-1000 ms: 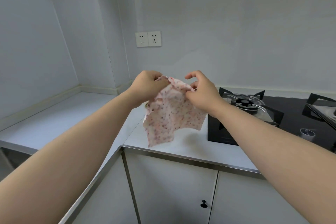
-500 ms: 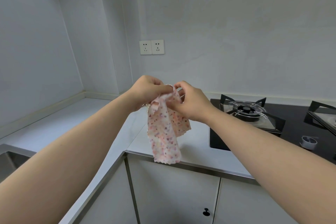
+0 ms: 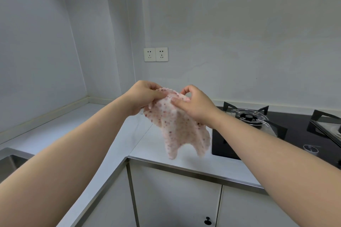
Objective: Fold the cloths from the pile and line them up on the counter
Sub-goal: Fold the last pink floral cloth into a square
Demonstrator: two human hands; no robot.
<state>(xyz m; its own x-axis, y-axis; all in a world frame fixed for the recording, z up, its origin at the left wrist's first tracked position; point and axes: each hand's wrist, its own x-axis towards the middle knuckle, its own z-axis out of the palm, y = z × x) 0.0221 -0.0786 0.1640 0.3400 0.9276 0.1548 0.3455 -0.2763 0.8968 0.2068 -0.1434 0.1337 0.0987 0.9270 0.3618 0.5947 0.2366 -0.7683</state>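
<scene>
A pale counter [image 3: 55, 131] runs from 9 o'clock to 4 o'clock. Above its corner, near centre frame, a small floral cloth [image 3: 181, 129] hangs in mid-air. It looks light, thin and floppy, and is best taken by its scalloped top corners. The left hand [image 3: 143, 97] pinches the cloth's top edge at 10 o'clock and the right hand [image 3: 196, 105] at 2 o'clock.

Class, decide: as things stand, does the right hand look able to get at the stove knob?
Probably not yet: the right hand pinches the cloth together with the left hand. The stove knob lies uncovered beside that forearm, so once it lets go, likely yes.
</scene>
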